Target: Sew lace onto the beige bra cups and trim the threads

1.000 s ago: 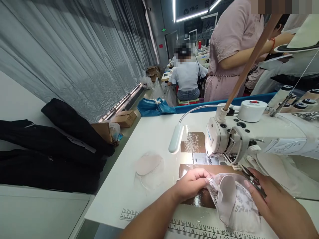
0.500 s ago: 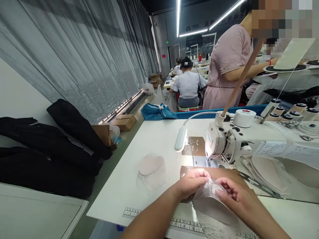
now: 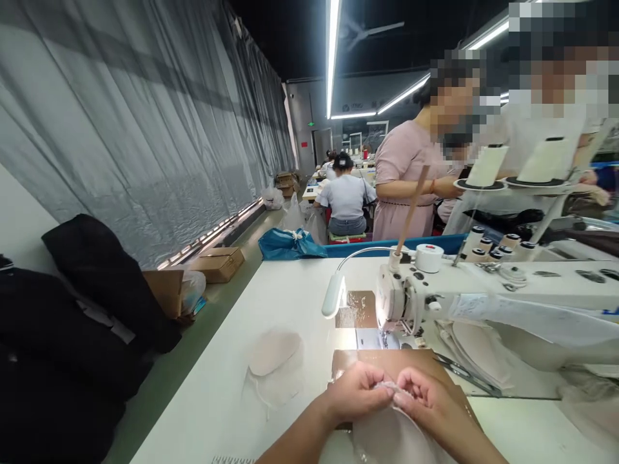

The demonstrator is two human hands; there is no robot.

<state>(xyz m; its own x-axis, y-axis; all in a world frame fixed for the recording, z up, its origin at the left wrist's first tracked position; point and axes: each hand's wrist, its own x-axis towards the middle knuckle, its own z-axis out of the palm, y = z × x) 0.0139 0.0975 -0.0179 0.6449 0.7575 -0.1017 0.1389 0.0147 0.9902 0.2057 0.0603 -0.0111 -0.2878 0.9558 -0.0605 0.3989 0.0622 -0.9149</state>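
Both hands meet at the front of the table, just before the sewing machine (image 3: 401, 296). Between thumb and fingers, my left hand (image 3: 360, 390) pinches the sheer lace edge of a pale beige fabric piece (image 3: 389, 438). Close beside it my right hand (image 3: 423, 396) is closed on the same edge. The rounded lower part of the piece hangs toward me and runs out of the picture. Left of the hands, a second beige piece with sheer fabric (image 3: 275, 354) lies flat on the white table (image 3: 203, 393).
Scissors (image 3: 467, 374) lie right of the hands beside stacked beige pieces (image 3: 476, 351). A lamp (image 3: 333, 295) leans over the machine bed. Thread cones (image 3: 488, 166) and small spools stand behind. Co-workers (image 3: 403, 174) are beyond the blue cloth bag (image 3: 293, 243). Dark clothing (image 3: 97, 309) hangs at left.
The view has tilted up and shifted right. My hands have drawn closer together along the lace edge, which is now bunched between the fingers. The standing co-worker's head now shows, blurred out.
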